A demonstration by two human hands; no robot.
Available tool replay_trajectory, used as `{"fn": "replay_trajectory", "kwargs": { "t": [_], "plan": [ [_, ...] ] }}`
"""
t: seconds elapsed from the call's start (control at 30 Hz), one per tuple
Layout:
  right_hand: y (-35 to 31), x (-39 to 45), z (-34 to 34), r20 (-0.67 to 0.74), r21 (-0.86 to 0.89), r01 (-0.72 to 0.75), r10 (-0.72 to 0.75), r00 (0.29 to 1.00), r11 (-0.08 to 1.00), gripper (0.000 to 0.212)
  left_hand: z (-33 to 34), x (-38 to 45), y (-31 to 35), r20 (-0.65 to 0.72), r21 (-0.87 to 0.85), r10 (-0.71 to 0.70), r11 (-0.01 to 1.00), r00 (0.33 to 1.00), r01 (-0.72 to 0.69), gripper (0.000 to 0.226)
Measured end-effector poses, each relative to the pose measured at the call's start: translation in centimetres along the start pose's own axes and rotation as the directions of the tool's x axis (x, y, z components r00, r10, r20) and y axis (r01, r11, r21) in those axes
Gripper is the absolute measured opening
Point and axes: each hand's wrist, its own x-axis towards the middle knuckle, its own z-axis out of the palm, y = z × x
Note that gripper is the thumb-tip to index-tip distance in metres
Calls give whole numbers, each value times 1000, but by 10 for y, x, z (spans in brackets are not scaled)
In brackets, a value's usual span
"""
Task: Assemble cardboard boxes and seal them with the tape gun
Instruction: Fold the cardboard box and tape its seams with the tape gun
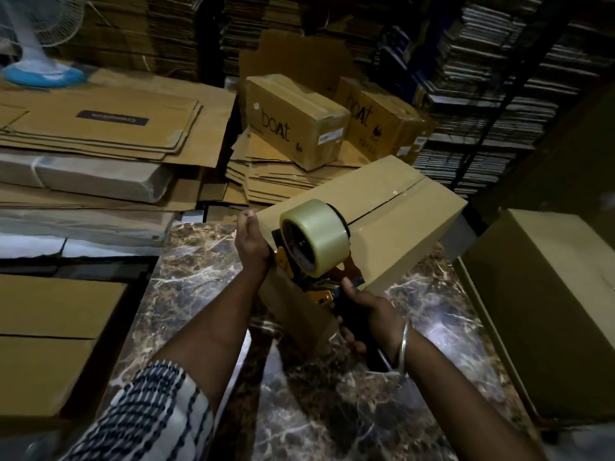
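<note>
A plain brown cardboard box is held tilted above the marble floor, its top flaps closed with the centre seam showing. My left hand grips the box's near left corner. My right hand holds the black handle of a yellow tape gun, which carries a large roll of clear tape. The gun's front end sits against the near end of the box, at the start of the seam.
Two taped "boat" boxes stand on a pile of flat cartons behind. More flattened cardboard is stacked at the left, beside a blue-based fan. Assembled boxes sit at the right and lower left.
</note>
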Motion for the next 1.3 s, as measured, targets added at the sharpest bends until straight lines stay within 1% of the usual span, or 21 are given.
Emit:
{"fn": "replay_trajectory", "kwargs": {
  "t": [0.07,0.13,0.17,0.23,0.4,0.5,0.57,0.63,0.73,0.8,0.83,0.9,0.93,0.97,1.0,1.03,1.1,1.13,1.17,1.2,1.3],
  "plan": [
    [-6,8,2,-12,9,27,-27,1000,1000,49,9,12,5,13,156,-69,986,998,66,42],
    [-14,17,3,-12,10,30,-30,999,1000,51,18,27,10,37,304,-165,941,986,147,44],
    [-19,21,3,-9,9,20,-20,1000,1000,51,22,34,12,61,330,-192,930,980,161,45],
    [-28,24,2,-9,0,3,-3,1000,1000,50,30,43,11,95,346,-198,926,976,154,45],
    [-35,17,-2,-59,-97,-17,11,998,995,48,43,48,12,124,371,-122,926,985,68,41],
    [-31,8,-14,-17,-149,0,-2,1000,989,45,49,48,11,112,385,-97,922,989,47,41],
    [-24,-4,-27,16,-176,19,-16,1000,984,53,52,49,10,94,399,-92,916,991,47,42],
    [-16,-15,-38,26,-171,18,-14,1000,985,60,53,50,9,101,415,-89,909,991,39,42],
    [-7,-23,-46,22,-113,32,-29,999,993,56,53,54,4,128,447,-101,894,987,34,44],
    [-5,-22,-50,26,-141,21,-18,999,990,61,54,55,2,132,451,-104,892,986,34,47],
    [-4,-20,-51,31,-159,7,-2,1000,987,63,54,53,2,126,448,-61,894,990,-1,49],
    [-4,-18,-55,37,-167,-16,23,999,986,64,46,45,6,115,399,124,903,986,-160,54],
    [-3,-17,-57,38,-161,-26,33,999,987,64,40,37,9,142,365,227,893,963,-264,52],
    [-2,-16,-58,42,-154,-33,40,998,987,65,34,27,10,208,332,323,865,923,-377,49],
    [-1,-16,-59,50,-149,-38,46,998,988,65,28,17,8,308,302,402,818,863,-489,47],
    [-1,-16,-59,55,-145,-41,49,997,989,65,21,7,4,416,277,465,754,781,-596,47],
    [0,-14,-59,54,-149,-44,52,997,988,64,11,-4,-6,593,208,545,607,592,-767,49],
    [0,-14,-59,56,-154,-47,57,997,987,64,8,-6,-11,646,168,562,555,516,-815,49],
    [-1,-14,-60,63,-154,-49,60,996,987,64,6,-5,-16,681,135,564,530,467,-837,49],
    [-2,-14,-61,70,-151,-50,61,996,987,65,4,-4,-19,700,113,560,525,442,-844,49],
    [-3,-13,-62,70,-149,-66,77,995,987,66,3,2,-22,729,88,531,553,432,-828,46]
  ]
}}
